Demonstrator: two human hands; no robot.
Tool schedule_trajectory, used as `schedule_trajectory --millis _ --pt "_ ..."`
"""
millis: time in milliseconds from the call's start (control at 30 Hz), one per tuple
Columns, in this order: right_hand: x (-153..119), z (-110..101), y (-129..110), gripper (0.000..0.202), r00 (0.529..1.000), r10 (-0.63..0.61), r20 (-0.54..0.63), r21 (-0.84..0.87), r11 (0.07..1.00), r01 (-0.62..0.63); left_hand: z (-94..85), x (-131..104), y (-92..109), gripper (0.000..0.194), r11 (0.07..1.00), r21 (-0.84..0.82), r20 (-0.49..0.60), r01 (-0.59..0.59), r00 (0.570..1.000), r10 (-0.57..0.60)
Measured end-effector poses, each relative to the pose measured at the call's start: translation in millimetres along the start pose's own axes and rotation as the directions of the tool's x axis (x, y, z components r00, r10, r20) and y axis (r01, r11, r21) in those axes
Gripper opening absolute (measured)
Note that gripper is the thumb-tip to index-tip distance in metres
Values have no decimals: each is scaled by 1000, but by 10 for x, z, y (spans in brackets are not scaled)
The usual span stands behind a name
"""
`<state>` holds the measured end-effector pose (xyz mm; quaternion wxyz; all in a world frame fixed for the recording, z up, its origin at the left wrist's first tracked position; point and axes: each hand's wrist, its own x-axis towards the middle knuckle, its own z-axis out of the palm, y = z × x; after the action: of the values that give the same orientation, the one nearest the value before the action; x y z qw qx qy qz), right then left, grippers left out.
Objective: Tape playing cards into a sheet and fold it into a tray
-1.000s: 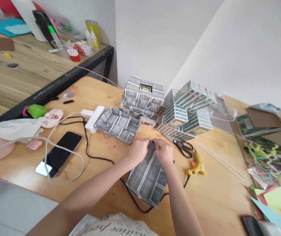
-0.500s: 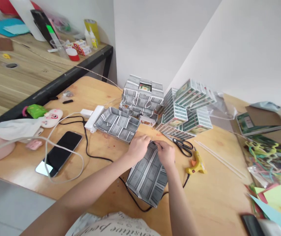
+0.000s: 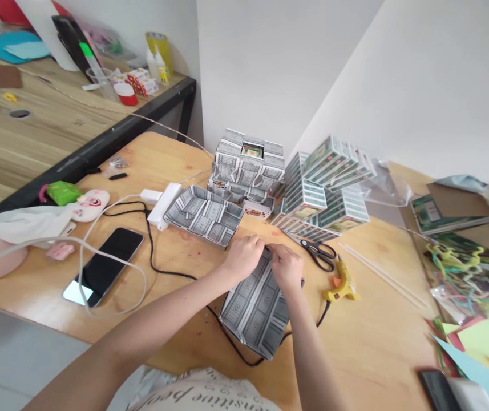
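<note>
A long open tray of grey patterned cards (image 3: pixel 253 308) lies on the wooden table in front of me, its near end toward my body. My left hand (image 3: pixel 245 256) pinches the left part of its far edge. Close beside it, my right hand (image 3: pixel 286 265) has its fingers closed on the same edge, toward the right. The fingertips hide most of that far end. Just beyond my left hand sits a second grey card tray (image 3: pixel 205 216). Behind them stands a larger grey card structure (image 3: pixel 248 165). Black-handled scissors (image 3: pixel 319 255) lie right of my right hand.
A yellow glue gun (image 3: pixel 343 283) rests at the right, its black cord passing beneath the near tray. Stacked card boxes (image 3: pixel 312 191) stand behind the scissors. To the left are a phone (image 3: pixel 107 262), a looped white cable and a white power strip (image 3: pixel 164 206). Thin white sticks (image 3: pixel 381 277) lie farther right.
My right hand has shifted slightly left, nearer my left hand, and its fingers have curled over the tray edge. The tray has barely moved.
</note>
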<state>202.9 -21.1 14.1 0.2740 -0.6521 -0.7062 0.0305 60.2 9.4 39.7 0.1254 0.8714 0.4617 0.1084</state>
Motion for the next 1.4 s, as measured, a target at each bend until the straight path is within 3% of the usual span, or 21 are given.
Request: schedule_trajectory --millis 167,300,433,733,967,1100,1200,1400 --pt "-14 -17 -22 28 999 -15 -28 47 999 16 69 -9 -61 21 972 -230 -91 54 993 -77" --pt "-31 -16 -40 28 1000 -18 -20 68 998 19 124 -7 -82 22 890 -452 -176 61 972 -156" --pt "-35 -8 -40 27 1000 14 -9 70 997 -13 161 -23 -92 22 815 -566 -140 121 961 -240" --pt "-34 -14 -45 29 999 52 7 108 993 -53 225 -78 -61 19 848 -502 -144 172 950 -278" --pt "-14 -40 -50 22 993 111 41 215 969 -117 116 -51 -104 22 871 -487 -88 70 988 -129" --pt "4 -85 -32 21 977 162 139 42 985 -169 52 -38 -77 21 909 -405 -58 96 990 -131" --pt "1 -96 -12 16 975 165 149 -109 983 -150 51 -40 -58 22 937 -337 -48 96 992 -119" --pt "-45 -40 0 21 989 130 64 -95 988 -124 80 -33 -63 22 964 -247 -22 98 994 -107"
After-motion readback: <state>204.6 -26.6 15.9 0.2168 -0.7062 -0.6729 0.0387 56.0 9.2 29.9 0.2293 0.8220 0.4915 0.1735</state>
